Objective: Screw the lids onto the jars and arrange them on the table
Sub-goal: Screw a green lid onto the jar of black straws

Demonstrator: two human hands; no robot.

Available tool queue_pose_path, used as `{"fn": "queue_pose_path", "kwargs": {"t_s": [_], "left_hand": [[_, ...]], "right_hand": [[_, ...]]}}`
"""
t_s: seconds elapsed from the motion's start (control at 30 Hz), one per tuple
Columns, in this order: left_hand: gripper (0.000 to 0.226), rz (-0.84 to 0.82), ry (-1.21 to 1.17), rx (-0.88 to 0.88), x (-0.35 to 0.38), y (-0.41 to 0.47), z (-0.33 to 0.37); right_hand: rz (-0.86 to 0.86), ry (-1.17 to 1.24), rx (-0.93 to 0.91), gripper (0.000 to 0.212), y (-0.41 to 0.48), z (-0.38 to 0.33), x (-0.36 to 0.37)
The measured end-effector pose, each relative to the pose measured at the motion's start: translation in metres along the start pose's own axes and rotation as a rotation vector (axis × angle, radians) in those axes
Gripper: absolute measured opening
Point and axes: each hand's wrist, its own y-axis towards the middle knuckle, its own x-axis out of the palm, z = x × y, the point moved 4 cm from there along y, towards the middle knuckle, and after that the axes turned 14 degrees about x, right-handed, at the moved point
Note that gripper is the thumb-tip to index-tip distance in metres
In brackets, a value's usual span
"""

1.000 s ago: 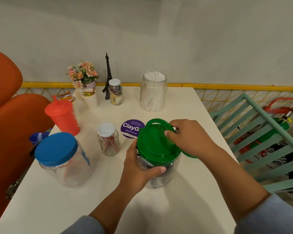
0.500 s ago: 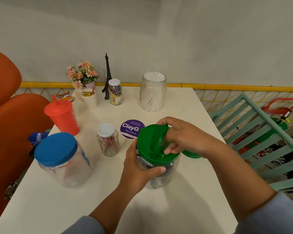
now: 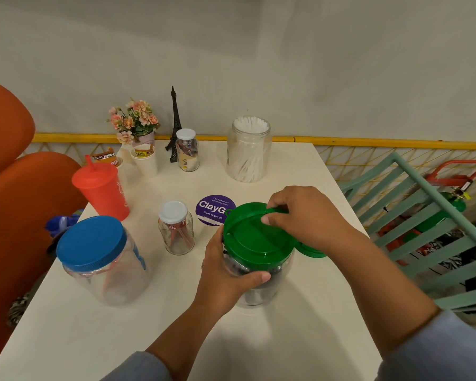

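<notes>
A clear jar with a green lid stands in the middle of the white table. My left hand wraps around the jar's left side. My right hand pinches the lid's green carrying handle at its far right rim. A second green lid lies on the table just right of the jar, partly under my right wrist. To the left stand a big jar with a blue lid and a small jar with a white lid. At the back are another small white-lidded jar and an uncovered jar of white sticks.
A red tumbler stands at the left edge, with paper cups, a flower pot and a small tower model behind it. A purple round sticker lies mid-table. An orange chair is left, a teal bench right.
My right hand shifted over the green lid, from flat on its right rim to fingers curled over the top, and now pinches the raised handle. The left hand and jar stayed in place.
</notes>
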Motion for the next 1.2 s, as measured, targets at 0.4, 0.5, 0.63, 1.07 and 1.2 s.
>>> {"fn": "queue_pose_path", "kwargs": {"t_s": [0.4,0.5,0.63,1.07,1.2], "left_hand": [[0.117,-0.039,0.042,-0.025,0.0,-0.001,0.0],[0.116,-0.036,0.046,-0.021,0.001,-0.001,0.0],[0.109,-0.032,0.033,-0.008,0.001,-0.001,0.001],[0.114,-0.025,0.024,0.01,0.0,-0.001,-0.001],[0.111,-0.023,0.005,0.006,0.001,0.0,0.0]], "right_hand": [[-0.022,0.077,0.008,0.041,0.002,-0.009,0.005],[-0.085,0.215,0.067,0.036,0.005,-0.009,0.01],[-0.165,0.378,0.207,0.015,0.007,0.001,0.014],[-0.111,0.068,-0.002,0.039,0.007,0.028,0.001],[-0.076,0.01,-0.018,0.034,0.007,0.026,-0.003]]}}
